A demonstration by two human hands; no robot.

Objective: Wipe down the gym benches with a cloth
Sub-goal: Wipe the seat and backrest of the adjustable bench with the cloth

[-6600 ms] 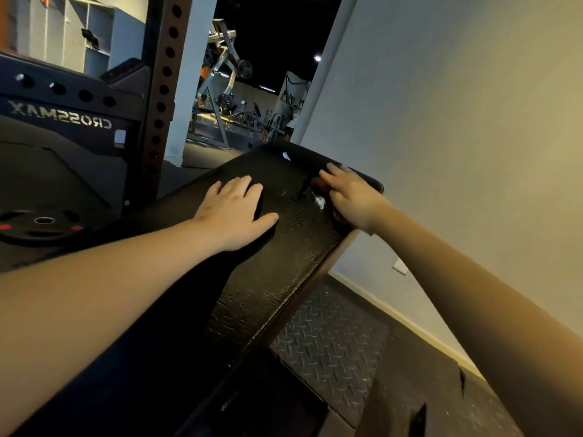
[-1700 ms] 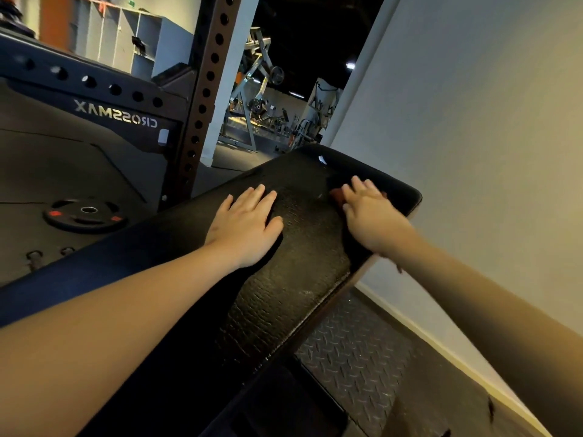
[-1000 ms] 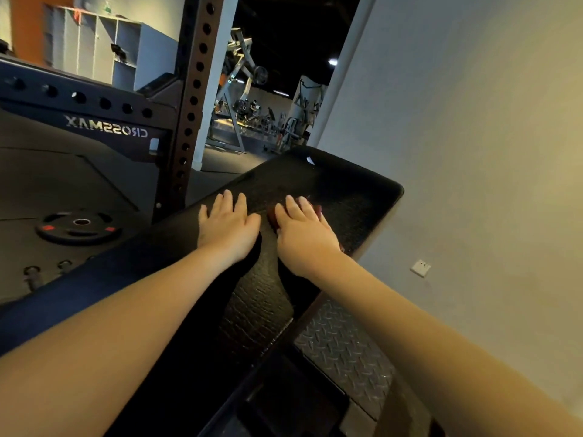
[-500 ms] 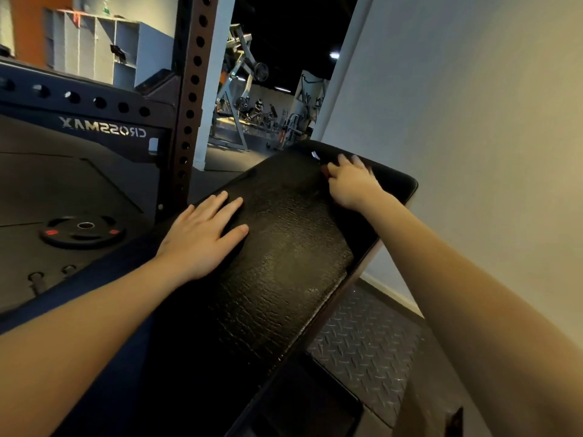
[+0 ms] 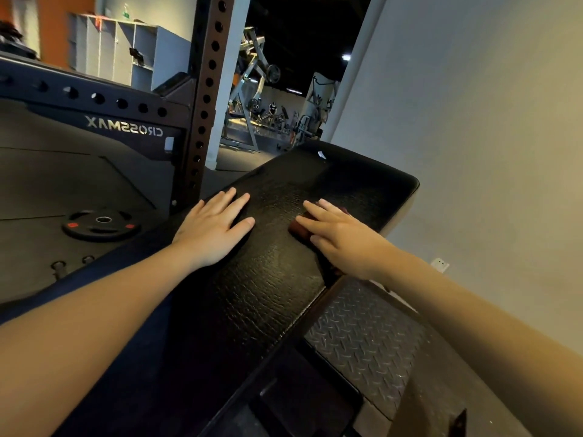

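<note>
Black padded surface (image 5: pixel 268 294) runs beside a pale wall (image 5: pixel 473 121). Left grip (image 5: pixel 214 231) lies flat on it, fingers straight, holding nothing. Right grip (image 5: pixel 340 238) presses a dark red cloth (image 5: pixel 298 229) onto the surface near its right edge, fingers extended over it, not curled round.
</note>
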